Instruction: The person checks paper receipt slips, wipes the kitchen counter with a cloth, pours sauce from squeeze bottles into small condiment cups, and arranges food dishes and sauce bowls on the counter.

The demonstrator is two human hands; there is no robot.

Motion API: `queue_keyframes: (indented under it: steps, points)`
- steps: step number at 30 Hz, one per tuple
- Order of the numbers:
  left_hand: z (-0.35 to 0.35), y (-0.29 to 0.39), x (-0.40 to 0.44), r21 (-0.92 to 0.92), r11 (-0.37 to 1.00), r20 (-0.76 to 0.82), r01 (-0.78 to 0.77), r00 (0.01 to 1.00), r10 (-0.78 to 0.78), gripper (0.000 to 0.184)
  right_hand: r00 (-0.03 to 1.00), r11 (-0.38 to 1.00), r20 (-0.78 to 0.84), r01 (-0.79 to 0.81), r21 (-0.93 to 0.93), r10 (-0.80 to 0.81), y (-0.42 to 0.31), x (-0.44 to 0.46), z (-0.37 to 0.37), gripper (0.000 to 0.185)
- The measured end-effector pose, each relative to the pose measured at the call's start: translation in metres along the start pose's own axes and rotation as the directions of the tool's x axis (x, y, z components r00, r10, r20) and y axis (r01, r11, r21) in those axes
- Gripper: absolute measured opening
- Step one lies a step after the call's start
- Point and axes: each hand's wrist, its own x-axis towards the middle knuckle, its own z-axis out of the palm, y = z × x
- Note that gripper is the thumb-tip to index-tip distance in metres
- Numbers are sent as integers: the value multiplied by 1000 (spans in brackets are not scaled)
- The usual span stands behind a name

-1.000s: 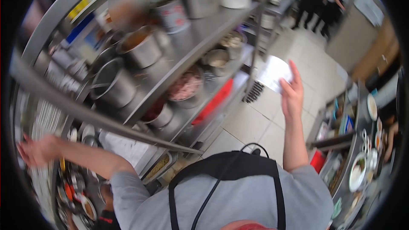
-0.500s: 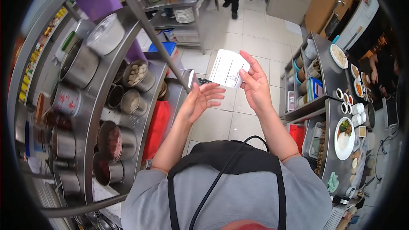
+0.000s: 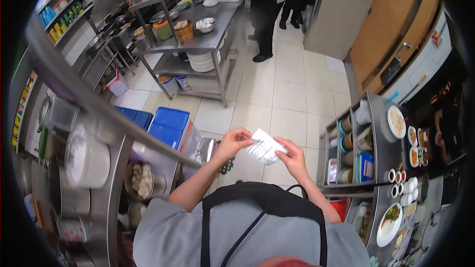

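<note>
1. Holding a paper slip between both hands, in front of the black apron and above the floor. Nothing covers the view of it except fingertips at its sides; print too small to read.

2. Right hand: narrow pinch on the slip, thumb over its right side. Left hand: fingers curled, thumb and fingertips closed at its left edge.

3. Handling, as I judge it: light, even tension so the sheet lies flat without tearing; thumbs near the margins, off the print; printed face tilted toward the eyes.

4. Left side: metal rail slants down close to the left forearm. Probably the likeliest thing to knock; elbow better tucked in. Beyond it, a rack with a white tub.

5. Right side: counter with an oval plate of food and small sauce cups. Paper best held clear of these.

6. Ahead, left: blue-lidded box, narrowing the way a little.

7. Farther: steel table; a person stands at its end, beside the tiled walkway. Wooden door off right.
</note>
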Motion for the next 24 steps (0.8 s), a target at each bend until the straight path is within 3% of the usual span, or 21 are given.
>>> queue_keyframes:
  steps: [1, 2, 4, 10, 13, 15, 17, 19, 24]
  points:
    - [-5, -1, 21, 9, 996, 84, 86, 993, -86, 10, 999, 983, 27, 33, -178, -29, 2, 16, -7, 33]
    - [-8, -2, 42, 8, 996, 83, 84, 993, -85, 10, 999, 983, 28, 34, -179, -29, 3, 32, -13, 33]
    - [-7, -2, 86, 206, 978, 133, 42, 989, -71, 9, 991, 871, 15, 123, -477, -132, 7, 64, -25, 18]
    - [4, -15, 231, 233, 972, 196, -32, 980, -15, 8, 964, 850, -125, 143, -508, -237, 45, 173, -86, 20]
    - [-9, -27, 294, 311, 944, 90, -109, 992, 85, 14, 959, 835, -165, 109, -539, -232, 56, 237, -132, 19]
    - [-30, -42, 324, 647, 762, -135, -24, 980, 146, 22, 950, 843, -193, 110, -527, -245, 67, 291, -161, 18]
    - [-61, -60, 351, 710, 700, -265, 72, 949, 170, 32, 953, 828, -128, 167, -536, -275, 68, 350, -178, 18]
    - [-94, -76, 367, 727, 671, -366, 149, 910, 195, 31, 953, 813, -67, 214, -541, -296, 68, 410, -182, 18]
    - [-167, -134, 367, 597, 677, -616, 430, 787, 43, 23, 869, 801, 261, 491, -344, -421, 58, 556, -122, 21]
